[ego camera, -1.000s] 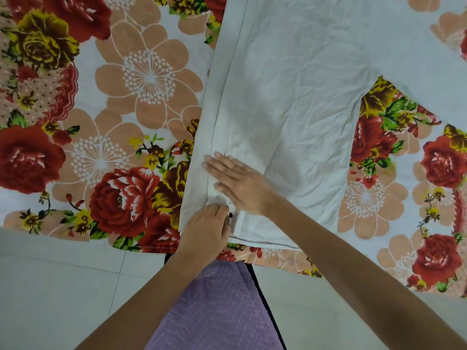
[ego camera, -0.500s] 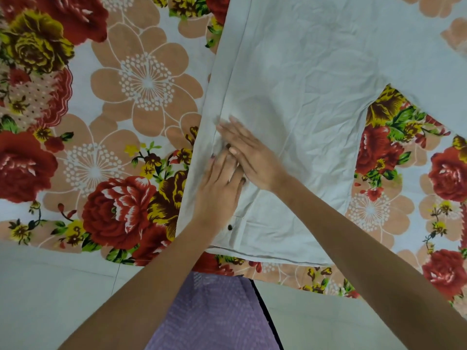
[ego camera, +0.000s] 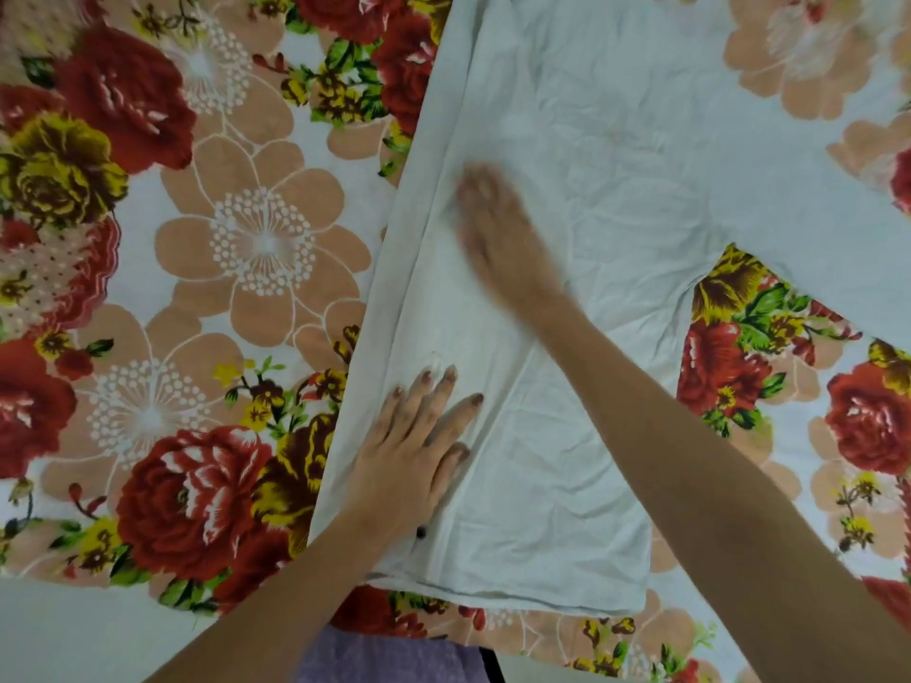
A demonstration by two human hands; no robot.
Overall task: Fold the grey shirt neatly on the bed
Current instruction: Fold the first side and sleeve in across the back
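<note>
Head view: the grey shirt [ego camera: 616, 214] lies spread on the floral-sheeted bed [ego camera: 222, 288], from centre toward 1 o'clock. At 6 o'clock the left hand [ego camera: 409, 460] presses it with flat, spread fingers. At centre the right hand [ego camera: 498, 239], blurred, lies outstretched on the cloth.

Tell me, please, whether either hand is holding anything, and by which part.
Nothing is held. The left hand lies flat, fingers straight, on the grey shirt near its hem; the blurred right hand rests flat on it farther up.
</note>
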